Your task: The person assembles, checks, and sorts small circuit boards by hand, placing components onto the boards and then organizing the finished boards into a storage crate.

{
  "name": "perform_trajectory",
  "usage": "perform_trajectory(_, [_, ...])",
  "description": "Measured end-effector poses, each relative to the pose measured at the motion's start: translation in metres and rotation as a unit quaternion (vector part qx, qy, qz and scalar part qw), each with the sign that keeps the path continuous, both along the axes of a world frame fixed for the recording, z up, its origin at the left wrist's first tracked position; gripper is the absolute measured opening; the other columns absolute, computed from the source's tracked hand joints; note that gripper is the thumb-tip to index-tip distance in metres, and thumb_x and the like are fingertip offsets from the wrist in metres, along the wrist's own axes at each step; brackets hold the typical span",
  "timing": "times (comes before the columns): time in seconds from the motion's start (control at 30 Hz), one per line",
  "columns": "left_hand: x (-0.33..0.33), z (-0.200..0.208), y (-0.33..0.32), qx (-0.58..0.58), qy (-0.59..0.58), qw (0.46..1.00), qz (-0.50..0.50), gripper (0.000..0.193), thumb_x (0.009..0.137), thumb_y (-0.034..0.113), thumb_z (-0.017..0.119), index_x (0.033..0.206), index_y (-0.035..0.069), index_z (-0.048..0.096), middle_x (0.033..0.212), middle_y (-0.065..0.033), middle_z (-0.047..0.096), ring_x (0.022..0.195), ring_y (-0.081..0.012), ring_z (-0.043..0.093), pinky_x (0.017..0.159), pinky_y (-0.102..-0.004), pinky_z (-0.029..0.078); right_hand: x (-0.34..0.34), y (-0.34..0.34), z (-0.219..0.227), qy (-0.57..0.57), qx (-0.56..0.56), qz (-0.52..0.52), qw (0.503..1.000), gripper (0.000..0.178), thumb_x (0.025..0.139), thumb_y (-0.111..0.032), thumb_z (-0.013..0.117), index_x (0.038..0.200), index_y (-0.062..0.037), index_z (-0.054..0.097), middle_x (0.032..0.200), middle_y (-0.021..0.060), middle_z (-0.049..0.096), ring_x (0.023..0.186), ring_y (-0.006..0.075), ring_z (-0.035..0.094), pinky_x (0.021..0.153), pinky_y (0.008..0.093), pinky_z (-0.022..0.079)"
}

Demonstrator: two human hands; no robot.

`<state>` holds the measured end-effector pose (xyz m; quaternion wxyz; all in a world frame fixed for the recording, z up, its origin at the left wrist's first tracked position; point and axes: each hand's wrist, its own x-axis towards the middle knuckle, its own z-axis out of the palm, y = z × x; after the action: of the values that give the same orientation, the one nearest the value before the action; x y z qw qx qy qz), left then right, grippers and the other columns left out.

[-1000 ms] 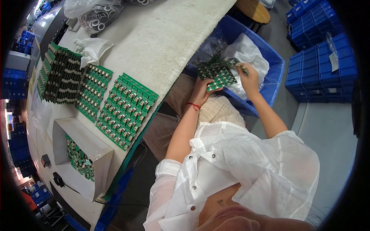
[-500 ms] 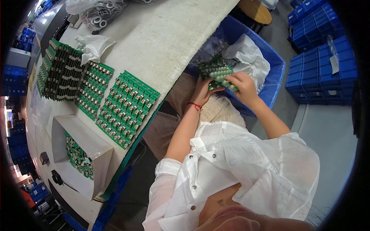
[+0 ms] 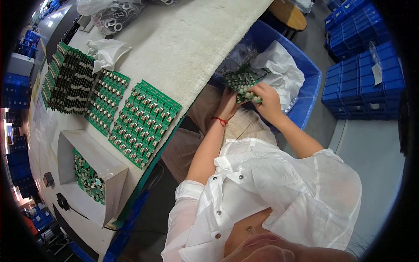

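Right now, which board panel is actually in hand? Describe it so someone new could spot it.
Start at the big blue bin beside the white-topped table, with white plastic wrap inside. Just in front of its near rim, both hands meet over the lap: left hand, right hand. The green circuit board panel between them is the only one lifted off a surface; the other panels lie flat on the table.

Both hands point(image 3: 251, 102) grip green circuit board point(image 3: 240, 83) over blue bin point(image 3: 312, 87).

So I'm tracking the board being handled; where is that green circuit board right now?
In the head view, upper right of centre: the green circuit board is held between the left hand and right hand, over the blue bin, beside the white bag.
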<state>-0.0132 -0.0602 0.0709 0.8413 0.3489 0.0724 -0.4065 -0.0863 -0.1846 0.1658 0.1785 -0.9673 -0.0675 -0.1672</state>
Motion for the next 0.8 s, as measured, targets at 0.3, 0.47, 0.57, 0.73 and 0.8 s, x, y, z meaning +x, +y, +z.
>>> perform_trajectory(0.3, [-0.003, -0.003, -0.006, 0.043, -0.03, 0.999, 0.012, 0.044, 0.09, 0.004, 0.048, 0.132, 0.011, 0.04, 0.117, -0.0075, 0.055, 0.098, -0.0189, 0.062, 0.077, -0.0328, 0.058, 0.023, -0.066, 0.002, 0.0, 0.575, -0.295, 0.763, 0.027, 0.092, -0.027, 0.062, 0.098, 0.0, 0.066, 0.088, 0.0042, 0.067, 0.077, 0.0103, 0.058, 0.069, 0.0266, 0.046])
perform_trajectory(0.47, [-0.006, -0.004, -0.006, 0.027, -0.022, 0.999, 0.034, 0.041, 0.091, 0.006, 0.049, 0.13, 0.008, 0.041, 0.116, -0.009, 0.055, 0.097, -0.0209, 0.062, 0.078, -0.0357, 0.058, 0.015, -0.079, 0.013, -0.033, 0.357, -0.2, 0.912, 0.015, 0.088, -0.014, 0.066, 0.092, -0.0005, 0.065, 0.085, 0.0064, 0.066, 0.075, 0.0141, 0.06, 0.068, 0.0295, 0.046])
perform_trajectory(0.57, [-0.001, -0.009, -0.002, -0.016, -0.04, 0.998, 0.036, 0.037, 0.091, 0.006, 0.049, 0.128, 0.006, 0.042, 0.117, -0.0103, 0.055, 0.1, -0.0225, 0.062, 0.08, -0.0388, 0.058, 0.006, -0.071, 0.016, -0.002, 0.167, -0.04, 0.985, 0.015, 0.08, -0.007, 0.071, 0.093, -0.0027, 0.065, 0.084, 0.0103, 0.062, 0.076, 0.0244, 0.061, 0.067, 0.0323, 0.047])
perform_trajectory(0.73, [-0.001, 0.004, -0.001, -0.029, -0.02, 0.999, 0.033, 0.038, 0.091, 0.005, 0.049, 0.128, 0.007, 0.038, 0.116, -0.0114, 0.054, 0.1, -0.024, 0.062, 0.081, -0.0409, 0.059, -0.006, -0.063, 0.006, 0.049, -0.078, 0.085, 0.992, 0.045, 0.059, 0.001, 0.068, 0.104, -0.0083, 0.064, 0.091, 0.0081, 0.06, 0.085, 0.0284, 0.058, 0.074, 0.0395, 0.045])
perform_trajectory(0.8, [0.0, 0.007, -0.001, -0.032, -0.015, 0.999, 0.029, 0.038, 0.09, 0.005, 0.049, 0.126, 0.007, 0.038, 0.115, -0.011, 0.054, 0.1, -0.024, 0.062, 0.081, -0.041, 0.059, -0.008, -0.057, 0.005, 0.042, -0.076, 0.085, 0.993, 0.045, 0.06, 0.001, 0.069, 0.103, -0.0084, 0.064, 0.091, 0.008, 0.06, 0.085, 0.0283, 0.058, 0.074, 0.0391, 0.045])
